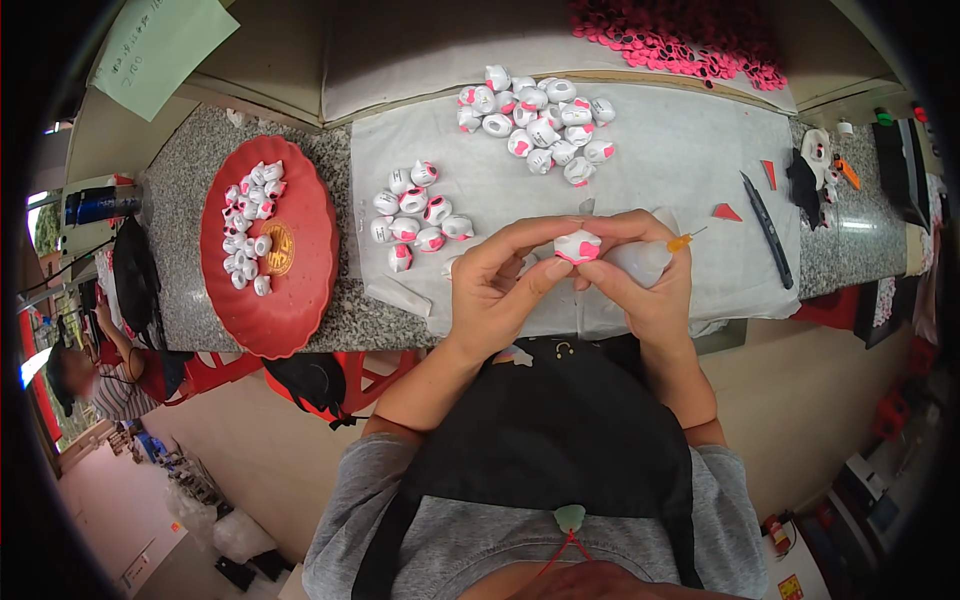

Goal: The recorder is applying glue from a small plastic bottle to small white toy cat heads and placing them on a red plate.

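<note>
one small white head (577, 246) sits between the two hands, level with the fingertips, its longer axis running roughly crosswise from hand to hand. the left hand (490, 288) pinches it from the left, narrow between thumb and forefinger; the right hand (655, 303) meets it from the right with its thumb tip, so neither is clearly nearer. the right hand also holds a clear bottle (640, 262) against its fingers, and the bottle's orange needle tip (680, 243) slants up and to the right, away from the head.

the head is rounded and glossy, apparently hard, with a pink bow-like patch on its right side and pink along its lower edge. similar white heads (412, 203) lie in loose groups on thin, wrinkled white sheeting (690, 165); more rest in a red, scallop-rimmed dish (222, 290) on speckled stone. right of the hands lie a slim dark knife (768, 235) and flat, angular red scraps (728, 212). small pink pieces (690, 40) heap at the back.
</note>
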{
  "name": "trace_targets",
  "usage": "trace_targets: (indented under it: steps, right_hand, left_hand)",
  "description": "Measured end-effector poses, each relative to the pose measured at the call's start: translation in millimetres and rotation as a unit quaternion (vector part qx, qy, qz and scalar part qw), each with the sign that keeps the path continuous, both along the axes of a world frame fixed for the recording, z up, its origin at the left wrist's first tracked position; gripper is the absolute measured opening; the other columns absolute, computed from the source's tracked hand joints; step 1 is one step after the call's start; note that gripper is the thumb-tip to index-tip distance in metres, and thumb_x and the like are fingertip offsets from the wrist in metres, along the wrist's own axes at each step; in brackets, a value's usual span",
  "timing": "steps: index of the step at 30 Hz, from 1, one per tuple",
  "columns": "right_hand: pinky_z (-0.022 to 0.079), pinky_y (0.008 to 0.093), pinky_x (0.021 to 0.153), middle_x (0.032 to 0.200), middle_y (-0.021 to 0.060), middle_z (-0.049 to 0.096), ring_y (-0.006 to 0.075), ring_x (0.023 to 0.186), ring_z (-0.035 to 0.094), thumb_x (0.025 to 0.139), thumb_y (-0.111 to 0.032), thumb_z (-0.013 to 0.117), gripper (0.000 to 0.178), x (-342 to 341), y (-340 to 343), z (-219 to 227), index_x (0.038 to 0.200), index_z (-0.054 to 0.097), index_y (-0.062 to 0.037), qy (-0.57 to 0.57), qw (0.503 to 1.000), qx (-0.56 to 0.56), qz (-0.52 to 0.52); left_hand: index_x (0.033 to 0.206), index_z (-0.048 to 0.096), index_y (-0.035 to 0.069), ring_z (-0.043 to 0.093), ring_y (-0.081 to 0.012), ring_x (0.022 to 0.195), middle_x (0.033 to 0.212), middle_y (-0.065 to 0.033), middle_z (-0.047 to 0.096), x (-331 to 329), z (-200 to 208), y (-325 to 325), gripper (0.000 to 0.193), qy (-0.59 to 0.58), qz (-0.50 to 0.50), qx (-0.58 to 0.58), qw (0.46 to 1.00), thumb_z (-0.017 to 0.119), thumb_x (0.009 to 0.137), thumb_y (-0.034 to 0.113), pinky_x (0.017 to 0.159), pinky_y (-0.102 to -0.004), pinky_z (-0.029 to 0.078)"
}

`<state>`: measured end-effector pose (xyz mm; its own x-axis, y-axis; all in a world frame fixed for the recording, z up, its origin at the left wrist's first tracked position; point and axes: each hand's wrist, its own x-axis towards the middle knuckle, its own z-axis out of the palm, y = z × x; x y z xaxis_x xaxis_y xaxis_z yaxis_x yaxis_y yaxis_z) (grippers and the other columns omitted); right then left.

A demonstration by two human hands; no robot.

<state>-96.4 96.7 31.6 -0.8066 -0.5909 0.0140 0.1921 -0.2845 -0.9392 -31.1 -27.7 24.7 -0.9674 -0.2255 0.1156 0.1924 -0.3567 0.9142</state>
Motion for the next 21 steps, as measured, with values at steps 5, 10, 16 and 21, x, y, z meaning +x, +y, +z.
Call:
trace_targets:
  steps: [5, 10, 16, 21]
  right_hand:
    - [0.043, 0.0214, 0.051, 0.070, 0.0100, 0.053, 0.0129, 0.056, 0.053, 0.064, 0.004, 0.057, 0.024, 2.5, 0.3, -1.2, 0.086, 0.049, 0.0038, 0.009, 1.000, 0.015, -0.008]
    - [0.043, 0.0214, 0.050, 0.070, 0.0101, 0.053, 0.0130, 0.056, 0.053, 0.064, 0.004, 0.057, 0.023, 3.1, -0.7, -0.4, 0.085, 0.049, 0.0034, -0.025, 1.000, 0.005, -0.013]
    - [0.042, 0.0220, 0.049, 0.070, 0.0110, 0.053, 0.0144, 0.055, 0.052, 0.064, 0.005, 0.057, 0.023, 3.1, 0.5, -1.1, 0.085, 0.049, 0.0038, -0.042, 0.999, -0.005, 0.003]
    - [0.042, 0.0191, 0.052, 0.070, 0.0065, 0.054, 0.0098, 0.060, 0.052, 0.069, 0.001, 0.056, 0.023, 5.2, 1.2, -9.9, 0.091, 0.050, 0.0031, -0.029, 0.999, -0.024, 0.017]
  left_hand:
    - [0.098, 0.047, -0.005, 0.051, -0.0162, 0.085, 0.094, -0.0125, 0.052, -0.7, 1.6, 4.1, 0.026, 0.008, 0.030, -0.024, 0.999, 0.052, 0.073, 0.002, 0.073, -0.0265, 0.042]
    - [0.099, 0.047, -0.005, 0.048, -0.0165, 0.091, 0.099, -0.0131, 0.050, 1.3, 0.8, 2.8, 0.027, -0.001, 0.010, -0.007, 1.000, 0.051, 0.072, -0.004, 0.078, -0.0264, 0.038]
    - [0.098, 0.048, -0.004, 0.048, -0.0157, 0.089, 0.096, -0.0125, 0.052, 0.6, -0.7, 0.3, 0.027, 0.004, -0.004, 0.008, 1.000, 0.052, 0.072, -0.003, 0.077, -0.0264, 0.039]
    - [0.096, 0.049, -0.003, 0.049, -0.0152, 0.087, 0.093, -0.0112, 0.053, 3.1, 2.3, 3.4, 0.024, -0.025, 0.022, -0.036, 0.999, 0.052, 0.072, 0.000, 0.074, -0.0254, 0.040]
